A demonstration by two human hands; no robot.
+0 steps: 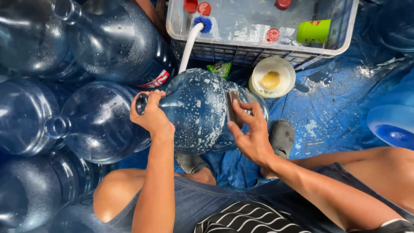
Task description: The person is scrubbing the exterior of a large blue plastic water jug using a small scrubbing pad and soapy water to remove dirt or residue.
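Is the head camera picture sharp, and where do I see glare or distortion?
Head view: the soapy jug and both hands, left hand and right hand, are sharp; daylight glare on the stacked jugs; wide-angle bending at the edges, for example the crate.

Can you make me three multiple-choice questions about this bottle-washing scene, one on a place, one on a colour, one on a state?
1. Where does the left hand grip the soapy clear blue plastic water jug?
A. at its neck
B. at its base
C. nowhere

2. What colour is the plastic cup lying in the grey plastic crate?
A. red
B. green
C. white

3. What does the right hand do?
A. hangs free
B. grips a hose
C. presses a small dark scrub pad against the jug

Answers: 1 A, the fingers wrap around the neck by the mouth. 2 B, the cup is bright green. 3 C, the fingertips hold the pad on the sudsy wall.
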